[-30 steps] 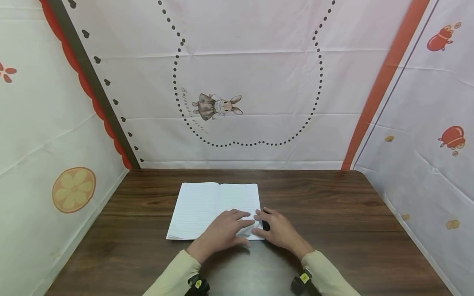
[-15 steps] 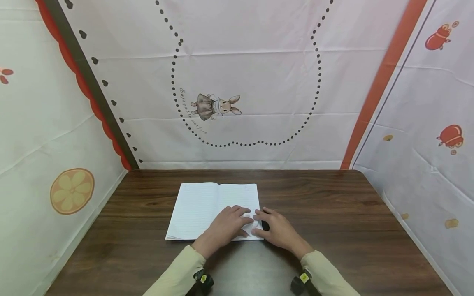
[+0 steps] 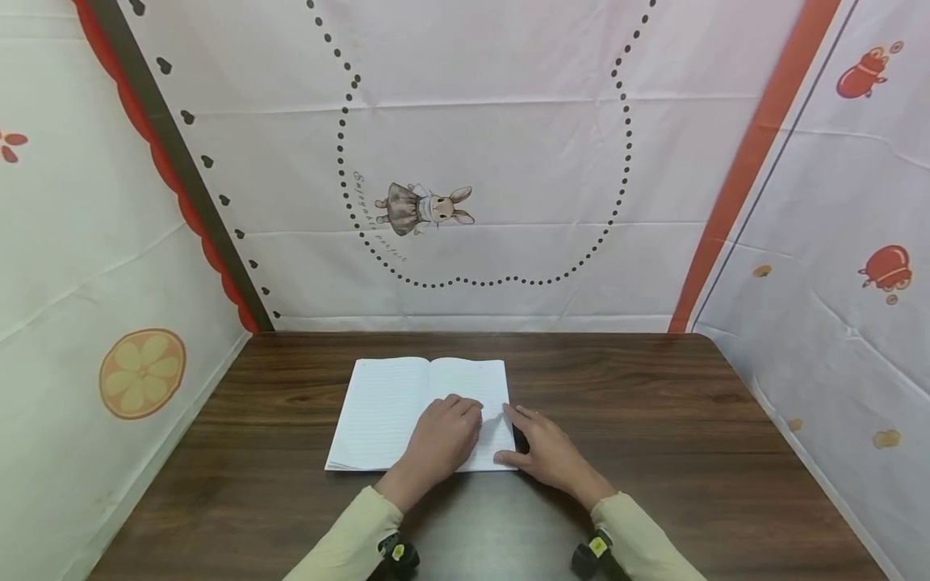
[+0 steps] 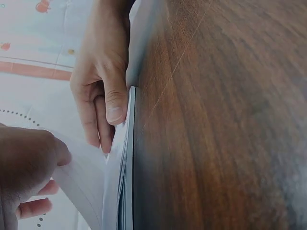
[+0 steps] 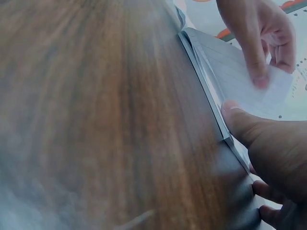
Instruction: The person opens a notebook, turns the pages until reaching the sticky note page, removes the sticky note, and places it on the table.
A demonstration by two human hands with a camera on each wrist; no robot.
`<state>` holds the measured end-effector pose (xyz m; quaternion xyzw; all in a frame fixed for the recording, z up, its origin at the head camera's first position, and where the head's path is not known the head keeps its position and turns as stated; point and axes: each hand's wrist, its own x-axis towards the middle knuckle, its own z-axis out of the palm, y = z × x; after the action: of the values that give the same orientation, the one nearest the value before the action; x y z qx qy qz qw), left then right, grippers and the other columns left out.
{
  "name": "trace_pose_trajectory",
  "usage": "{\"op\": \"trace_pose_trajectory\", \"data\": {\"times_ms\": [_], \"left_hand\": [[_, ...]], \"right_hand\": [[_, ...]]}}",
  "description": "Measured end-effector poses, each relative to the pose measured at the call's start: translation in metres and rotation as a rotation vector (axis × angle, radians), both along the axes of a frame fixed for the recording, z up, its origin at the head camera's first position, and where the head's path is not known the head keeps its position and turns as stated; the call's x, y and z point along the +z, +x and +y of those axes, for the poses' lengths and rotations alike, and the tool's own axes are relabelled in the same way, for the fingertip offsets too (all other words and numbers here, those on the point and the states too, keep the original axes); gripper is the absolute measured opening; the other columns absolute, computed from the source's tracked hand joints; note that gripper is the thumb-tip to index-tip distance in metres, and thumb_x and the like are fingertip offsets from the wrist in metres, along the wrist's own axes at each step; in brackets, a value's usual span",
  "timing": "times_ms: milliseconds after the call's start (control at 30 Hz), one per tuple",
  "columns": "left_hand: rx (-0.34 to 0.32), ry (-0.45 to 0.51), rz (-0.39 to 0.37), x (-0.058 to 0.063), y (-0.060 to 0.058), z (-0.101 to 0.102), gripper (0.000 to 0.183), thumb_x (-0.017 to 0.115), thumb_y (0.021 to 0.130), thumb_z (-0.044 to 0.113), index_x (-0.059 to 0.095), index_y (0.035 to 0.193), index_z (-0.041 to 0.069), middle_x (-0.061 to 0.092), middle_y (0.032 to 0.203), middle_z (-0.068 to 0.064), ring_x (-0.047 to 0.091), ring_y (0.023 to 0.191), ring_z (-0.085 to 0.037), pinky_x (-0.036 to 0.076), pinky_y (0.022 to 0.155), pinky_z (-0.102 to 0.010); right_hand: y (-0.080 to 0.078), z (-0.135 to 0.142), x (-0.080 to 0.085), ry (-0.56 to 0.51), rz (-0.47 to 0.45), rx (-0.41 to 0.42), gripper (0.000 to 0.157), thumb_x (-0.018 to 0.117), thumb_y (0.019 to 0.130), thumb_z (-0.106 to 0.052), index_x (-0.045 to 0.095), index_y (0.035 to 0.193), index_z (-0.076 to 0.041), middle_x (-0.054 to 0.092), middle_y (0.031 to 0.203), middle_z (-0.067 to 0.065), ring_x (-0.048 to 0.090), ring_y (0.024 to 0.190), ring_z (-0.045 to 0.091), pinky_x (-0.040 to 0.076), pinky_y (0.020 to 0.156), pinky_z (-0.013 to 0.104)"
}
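Observation:
An open notebook with lined white pages lies on the wooden table. In the head view my left hand is over its right-hand page, fingers curled. Both wrist views show this left hand pinching a page between thumb and fingers, with that page raised off those beneath. My right hand rests at the notebook's right edge. Its thumb presses on the near corner and its other fingers extend along the side. A small dark patch shows beside the right palm; what it is cannot be made out.
The brown wooden table spreads around the notebook. White printed cloth hangs behind the table and on both sides. Each wrist carries a black strapped camera over a pale sleeve.
My left hand, earlier spread over the lower right of the page, has moved slightly left and away from me; its fingers have curled and grip the page. The right hand stays nearly in place.

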<state>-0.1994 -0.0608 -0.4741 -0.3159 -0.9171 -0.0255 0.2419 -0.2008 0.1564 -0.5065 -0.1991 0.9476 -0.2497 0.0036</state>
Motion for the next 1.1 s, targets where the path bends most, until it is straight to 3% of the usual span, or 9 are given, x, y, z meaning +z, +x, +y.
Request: {"op": "trace_pose_trajectory", "data": {"times_ms": [233, 367, 500, 800, 1100], "left_hand": [[0.044, 0.191, 0.079, 0.002, 0.004, -0.017, 0.004, 0.072, 0.088, 0.013, 0.07, 0.09, 0.011, 0.076, 0.105, -0.004, 0.07, 0.096, -0.021, 0.057, 0.073, -0.035], [0.088, 0.313, 0.126, 0.009, 0.005, -0.029, 0.011, 0.076, 0.081, 0.009, 0.067, 0.087, 0.011, 0.077, 0.101, -0.006, 0.071, 0.089, -0.023, 0.057, 0.068, -0.037], [0.126, 0.388, 0.168, 0.018, 0.009, -0.042, 0.009, 0.075, 0.083, 0.011, 0.067, 0.087, 0.009, 0.076, 0.099, -0.007, 0.071, 0.086, -0.026, 0.056, 0.066, -0.039], [0.148, 0.416, 0.251, 0.032, 0.02, -0.072, 0.014, 0.079, 0.085, 0.014, 0.068, 0.083, 0.007, 0.075, 0.097, -0.008, 0.069, 0.084, -0.03, 0.057, 0.066, -0.043], [0.2, 0.417, 0.256, 0.037, 0.03, -0.098, 0.017, 0.076, 0.083, 0.014, 0.065, 0.071, 0.008, 0.076, 0.1, -0.011, 0.07, 0.083, -0.031, 0.057, 0.061, -0.043]], "right_hand": [[0.0, 0.0, 0.001, -0.002, -0.02, 0.003, 0.081, 0.077, 0.085, -0.054, 0.05, 0.152, -0.016, 0.053, 0.151, 0.015, 0.048, 0.14, 0.039, 0.041, 0.11, 0.06], [0.0, 0.001, 0.0, -0.006, -0.004, 0.045, 0.07, 0.075, 0.088, -0.052, 0.06, 0.144, -0.013, 0.053, 0.153, 0.008, 0.044, 0.144, 0.036, 0.039, 0.112, 0.06], [-0.001, 0.002, -0.001, 0.009, 0.0, 0.055, 0.068, 0.074, 0.089, -0.053, 0.062, 0.142, -0.012, 0.051, 0.154, 0.005, 0.042, 0.146, 0.033, 0.038, 0.113, 0.06], [-0.001, 0.002, -0.001, 0.023, -0.001, 0.047, 0.067, 0.073, 0.089, -0.052, 0.062, 0.143, -0.013, 0.051, 0.154, 0.004, 0.042, 0.146, 0.033, 0.039, 0.113, 0.059], [0.0, 0.002, 0.002, 0.028, 0.002, 0.053, 0.067, 0.074, 0.089, -0.052, 0.062, 0.142, -0.012, 0.052, 0.154, 0.005, 0.044, 0.144, 0.033, 0.04, 0.113, 0.058]]}}
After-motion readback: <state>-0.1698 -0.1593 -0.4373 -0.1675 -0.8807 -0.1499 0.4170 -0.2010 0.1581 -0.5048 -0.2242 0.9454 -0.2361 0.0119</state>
